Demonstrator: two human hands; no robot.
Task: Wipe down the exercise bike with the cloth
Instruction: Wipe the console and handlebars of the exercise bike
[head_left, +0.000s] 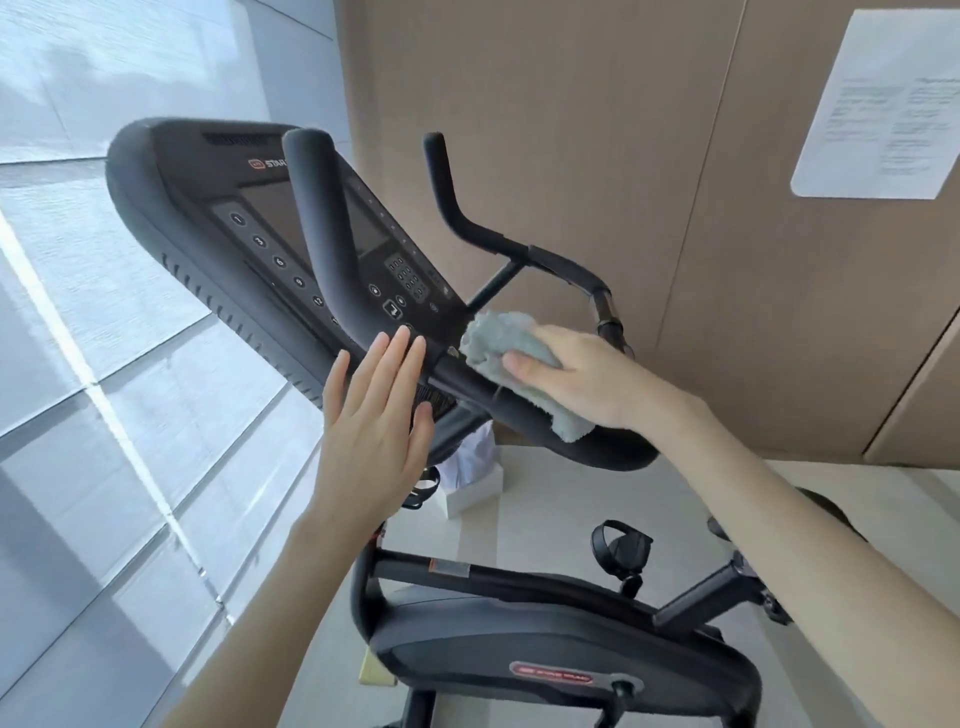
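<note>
**Cloth at the handlebar, most of the bike yet to be shown clean**

The right hand (582, 379) pressed a crumpled pale blue-grey terry cloth (506, 358) onto the black padded handlebar (467, 387) of the black upright exercise bike (545, 639), just below the lower edge of the dark console panel with its round numbered buttons (270, 218). Its fingers (524, 371) were clenched over the cloth, which bunched out ahead of them and trailed down behind the palm across the bar.

The left hand (371, 431) held nothing. Its fingers (395, 358) were released and spread flat, the tips resting against the same bar near the console's lower edge, apparently to steady it.

Judged from this view, the wiping was in its early or middle stretch. The cloth sat on the centre of the handlebar; the far curved grip (452, 208), the near upright grip (317, 208), the console face, the frame and the pedal (621, 551) below showed no sign either way of having been wiped. No streaks or damp marks could be made out, so how much was finished could not be told.
</note>
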